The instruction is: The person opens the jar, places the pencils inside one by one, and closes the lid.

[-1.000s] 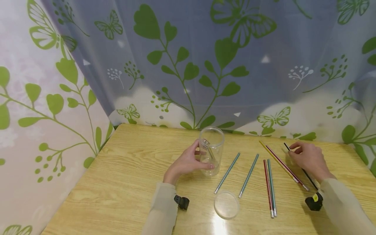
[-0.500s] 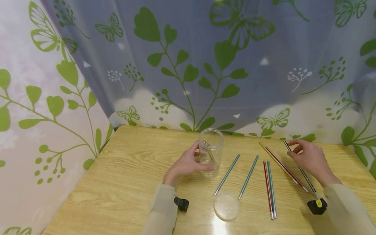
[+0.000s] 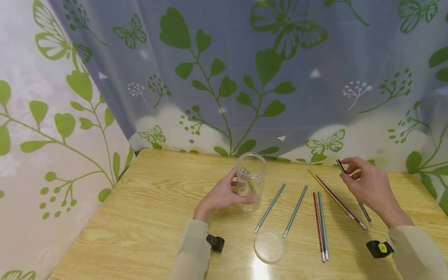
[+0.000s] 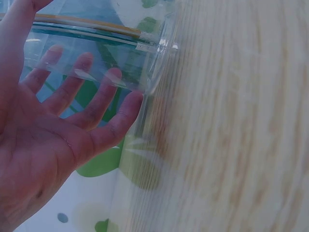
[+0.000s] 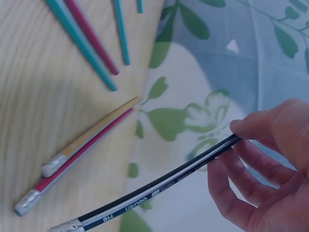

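Step in hand looks like lifting the black pencil point(image 5: 154, 186) to load it into the jar point(image 3: 258, 182). Right hand point(image 3: 369, 184) pinches it between thumb and fingers near the end away from the eraser, a short bit poking past the fingertips. Eraser end hangs low over the surface point(image 3: 157, 202); can't tell if it touches. Left hand point(image 3: 224, 193) wraps the jar, thumb on the near side; jar upright, lid point(image 3: 269, 246) off and flat in front of it. Jar already has at least an inner yellow pencil point(image 4: 91, 24) and an inner teal pencil point(image 4: 87, 36), erasers toward the base. Left to load, I'd guess: two blues point(image 3: 270, 208) apart, a red point(image 3: 319, 226) and a green point(image 3: 323, 225) paired, and a loose yellow point(image 5: 99, 128) beside a striped red point(image 5: 79, 153), closest to the black one. Next move should call for a keep-the-pinch lift, eraser clear of that pair, carry left over the blues, tilt steep, eraser first into the mouth. Left hand should brace the jar; a rim clip could tip it.
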Tool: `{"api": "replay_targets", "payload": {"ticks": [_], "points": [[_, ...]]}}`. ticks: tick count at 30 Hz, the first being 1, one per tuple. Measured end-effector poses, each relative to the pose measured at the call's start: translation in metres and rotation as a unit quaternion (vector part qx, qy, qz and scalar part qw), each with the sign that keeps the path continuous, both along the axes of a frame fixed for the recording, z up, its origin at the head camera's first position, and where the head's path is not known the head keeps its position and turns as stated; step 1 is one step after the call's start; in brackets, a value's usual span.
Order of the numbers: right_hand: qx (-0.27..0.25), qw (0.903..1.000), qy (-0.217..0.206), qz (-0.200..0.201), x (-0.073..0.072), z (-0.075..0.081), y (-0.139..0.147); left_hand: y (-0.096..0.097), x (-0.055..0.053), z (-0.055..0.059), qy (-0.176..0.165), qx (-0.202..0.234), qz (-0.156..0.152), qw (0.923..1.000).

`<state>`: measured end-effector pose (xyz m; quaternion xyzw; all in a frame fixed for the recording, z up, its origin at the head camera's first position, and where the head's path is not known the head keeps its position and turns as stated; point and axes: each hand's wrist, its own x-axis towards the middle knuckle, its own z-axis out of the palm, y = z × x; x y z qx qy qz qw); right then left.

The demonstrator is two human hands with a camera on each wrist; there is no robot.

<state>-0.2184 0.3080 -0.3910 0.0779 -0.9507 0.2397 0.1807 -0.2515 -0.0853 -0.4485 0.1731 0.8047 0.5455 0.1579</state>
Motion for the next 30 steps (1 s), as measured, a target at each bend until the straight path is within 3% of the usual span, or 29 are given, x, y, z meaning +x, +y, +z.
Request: {"api": "replay_targets", "payload": {"ticks": [14, 23, 30], "points": [[-0.045, 0.9959, 0.079, 0.004, 0.009, 0.029, -0.026, 0.000, 0.000, -0.001, 0.007, 0.000, -0.003, 1.0000], [-0.097, 0.9841, 0.146, 0.030, 0.015, 0.051, -0.048, -0.001, 0.000, 0.000, -0.002, 0.006, -0.003, 1.0000], [-0.126, 0.9769, 0.169, 0.035, 0.018, 0.062, -0.063, 0.000, -0.001, -0.001, -0.003, 0.011, -0.006, 0.9999]]}}
